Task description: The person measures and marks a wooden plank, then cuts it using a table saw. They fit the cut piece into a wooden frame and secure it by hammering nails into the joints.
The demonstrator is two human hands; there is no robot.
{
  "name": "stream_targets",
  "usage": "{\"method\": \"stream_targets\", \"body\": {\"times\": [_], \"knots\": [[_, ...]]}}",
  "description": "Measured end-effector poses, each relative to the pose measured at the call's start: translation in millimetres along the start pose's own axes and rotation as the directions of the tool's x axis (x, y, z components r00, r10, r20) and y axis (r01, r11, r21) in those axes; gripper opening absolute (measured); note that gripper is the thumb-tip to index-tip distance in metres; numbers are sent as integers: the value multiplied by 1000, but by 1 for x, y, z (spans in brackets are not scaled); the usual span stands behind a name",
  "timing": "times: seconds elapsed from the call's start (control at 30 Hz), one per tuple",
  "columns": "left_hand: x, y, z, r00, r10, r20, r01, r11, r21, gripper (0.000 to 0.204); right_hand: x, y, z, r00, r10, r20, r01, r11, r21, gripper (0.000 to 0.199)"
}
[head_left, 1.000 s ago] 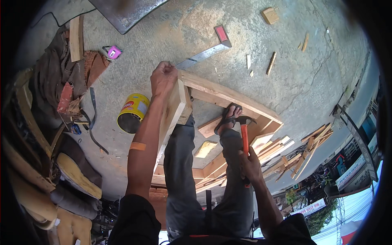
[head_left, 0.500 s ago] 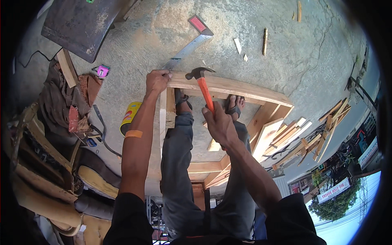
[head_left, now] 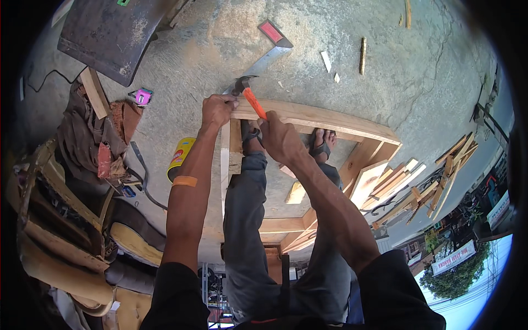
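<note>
My right hand (head_left: 281,137) is wrapped round the orange handle of a claw hammer (head_left: 254,103). The dark hammer head is at the far left corner of a wooden frame (head_left: 319,117), close to my left fingertips. At that corner my left hand (head_left: 218,111) is closed, its thumb and fingers pinched together against the wood. What they pinch, if anything, is too small to make out. The frame lies around my legs, and my feet in sandals stand inside it, behind its far rail.
Beyond the corner lies a square with a red handle (head_left: 270,32). To the left are a yellow can (head_left: 177,159), a pink tape measure (head_left: 143,97), brown cloth (head_left: 77,126) and old chair parts (head_left: 60,231). Wood strips (head_left: 451,170) are piled at the right.
The hammer has swung left and slightly away from me, from over the far rail to beside my left fingertips. My left hand stays at the corner; the whole view has shifted slightly.
</note>
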State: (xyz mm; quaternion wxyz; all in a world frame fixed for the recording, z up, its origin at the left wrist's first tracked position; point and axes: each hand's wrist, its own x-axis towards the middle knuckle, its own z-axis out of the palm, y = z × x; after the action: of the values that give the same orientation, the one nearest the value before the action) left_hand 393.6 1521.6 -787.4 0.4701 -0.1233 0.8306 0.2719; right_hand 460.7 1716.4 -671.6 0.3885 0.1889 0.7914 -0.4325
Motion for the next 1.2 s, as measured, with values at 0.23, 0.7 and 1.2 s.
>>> {"method": "stream_targets", "body": {"times": [0.23,0.7,1.2], "knots": [[2,-3,3,1000,-5,-23,5,1000,-14,28,12,-6,-7,1000,4,25,-2,996,-88,27],[-13,6,-9,989,-9,-146,-1,997,-71,34,20,7,-15,997,-31,76,44,984,-172,29],[-158,34,56,639,-3,-769,167,977,135,59,-54,-1,-19,973,231,3,-230,970,77,35]]}}
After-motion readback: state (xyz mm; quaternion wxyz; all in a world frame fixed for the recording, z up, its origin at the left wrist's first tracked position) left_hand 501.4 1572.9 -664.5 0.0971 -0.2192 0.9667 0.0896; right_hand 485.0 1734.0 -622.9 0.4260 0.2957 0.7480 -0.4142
